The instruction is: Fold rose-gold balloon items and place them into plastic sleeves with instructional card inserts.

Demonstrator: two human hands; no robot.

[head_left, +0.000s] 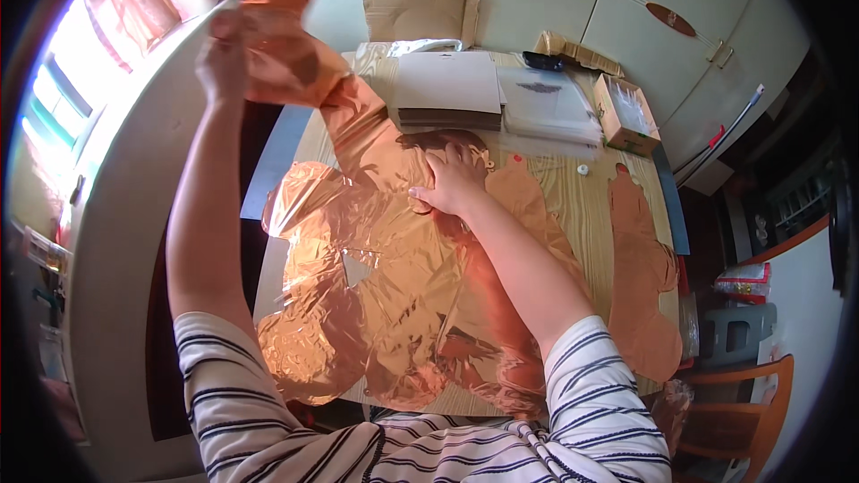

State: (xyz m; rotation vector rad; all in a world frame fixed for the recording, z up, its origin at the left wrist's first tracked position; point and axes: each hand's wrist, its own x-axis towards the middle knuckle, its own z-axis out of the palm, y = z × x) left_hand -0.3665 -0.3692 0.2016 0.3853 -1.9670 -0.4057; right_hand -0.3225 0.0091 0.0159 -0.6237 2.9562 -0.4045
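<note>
Here, the crinkled copper-coloured foil balloon lies across the table directly beneath the right hand, which rests splayed on it; its far-left end rises to the left hand, clenched around it.

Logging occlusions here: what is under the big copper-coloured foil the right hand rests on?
Wooden tabletop shows beside the copper-coloured foil; whatever lies beneath its middle is covered.
</note>
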